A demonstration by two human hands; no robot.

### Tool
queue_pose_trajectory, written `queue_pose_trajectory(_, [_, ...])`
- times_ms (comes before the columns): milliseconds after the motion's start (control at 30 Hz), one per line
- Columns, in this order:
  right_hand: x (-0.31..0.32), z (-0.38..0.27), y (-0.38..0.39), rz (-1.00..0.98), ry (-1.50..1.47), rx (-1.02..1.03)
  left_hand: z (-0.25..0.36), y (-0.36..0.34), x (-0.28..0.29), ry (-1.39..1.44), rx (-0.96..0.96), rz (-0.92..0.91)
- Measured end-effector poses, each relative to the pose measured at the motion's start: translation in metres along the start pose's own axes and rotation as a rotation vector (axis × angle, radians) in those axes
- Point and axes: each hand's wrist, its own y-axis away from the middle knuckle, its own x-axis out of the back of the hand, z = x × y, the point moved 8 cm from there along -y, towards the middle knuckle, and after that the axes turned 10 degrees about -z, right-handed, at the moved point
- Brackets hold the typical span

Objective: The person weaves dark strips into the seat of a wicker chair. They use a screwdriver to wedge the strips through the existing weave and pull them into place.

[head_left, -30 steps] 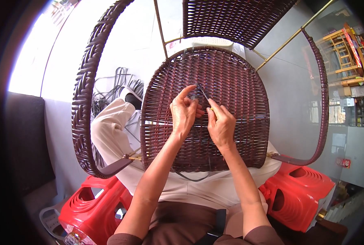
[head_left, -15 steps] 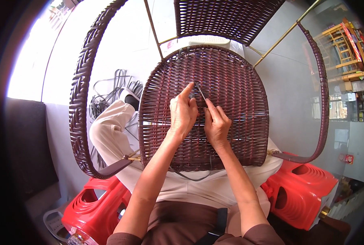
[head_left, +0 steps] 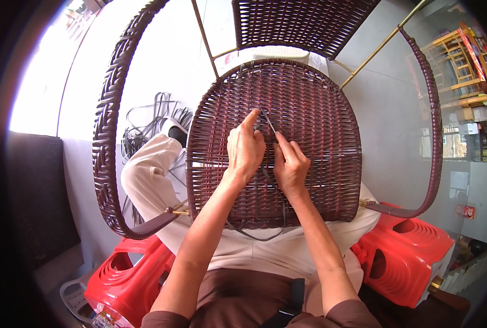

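Note:
A dark brown woven chair seat (head_left: 320, 158) lies across my lap. My left hand (head_left: 244, 148) rests on its middle, index fingertip pressed to the weave and the other fingers curled; whatever they hold is hidden. Between the thumb and fingers of my right hand (head_left: 291, 167) is a thin metal pick (head_left: 268, 121). Its tip meets the weave right beside my left index fingertip. A narrow grey strip (head_left: 283, 205) comes out beside my left hand, runs down over the seat and loops past the front edge onto my lap.
Woven armrests curve up at the left (head_left: 108, 109) and right (head_left: 433, 120), and the woven backrest (head_left: 303, 24) is beyond. Red plastic stools stand at left (head_left: 126, 279) and right (head_left: 402, 257). A tangle of grey strips (head_left: 139, 134) lies on the floor by my foot.
The grey strip's loop now stands further out over the seat between my forearms. Both hands and the pick keep nearly the same place.

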Motion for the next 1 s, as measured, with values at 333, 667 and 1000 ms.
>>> queue_pose_trajectory(333, [-0.002,0.001,0.002,-0.003,-0.006,0.021,0.0,0.005,-0.001,0.407,0.089,-0.021])
queue_pose_trajectory(667, [-0.003,0.001,0.002,-0.007,-0.01,-0.01,-0.009,0.001,-0.002,0.49,0.189,0.027])
queue_pose_trajectory(1000, [-0.001,0.0,-0.003,-0.068,-0.014,-0.091,-0.005,-0.006,0.001,0.355,0.173,-0.138])
